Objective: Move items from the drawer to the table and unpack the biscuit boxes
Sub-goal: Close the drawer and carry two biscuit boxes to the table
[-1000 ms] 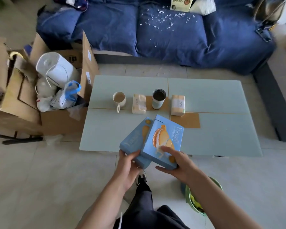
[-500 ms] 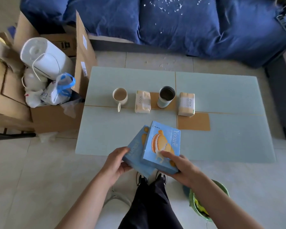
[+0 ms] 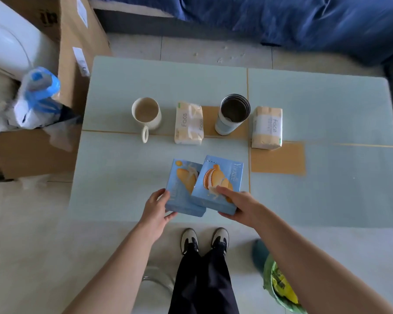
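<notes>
Left hand [image 3: 156,208]: fingers curled round the near left corner of the left biscuit box [image 3: 182,189], gripping it.
Right hand [image 3: 236,206]: thumb on top, fingers under, clamped on the right biscuit box [image 3: 218,184].
Boxes: both pale blue, over the near edge of the table [image 3: 123,173]; the right one overlaps the left one's edge. Cannot tell if they rest on the tabletop.
Behind them: a cream mug [image 3: 146,116], a tissue pack [image 3: 188,123], an open steel tumbler [image 3: 233,114] and a second tissue pack [image 3: 267,127], in a row.
Left of the table: a cardboard box [image 3: 77,53].
</notes>
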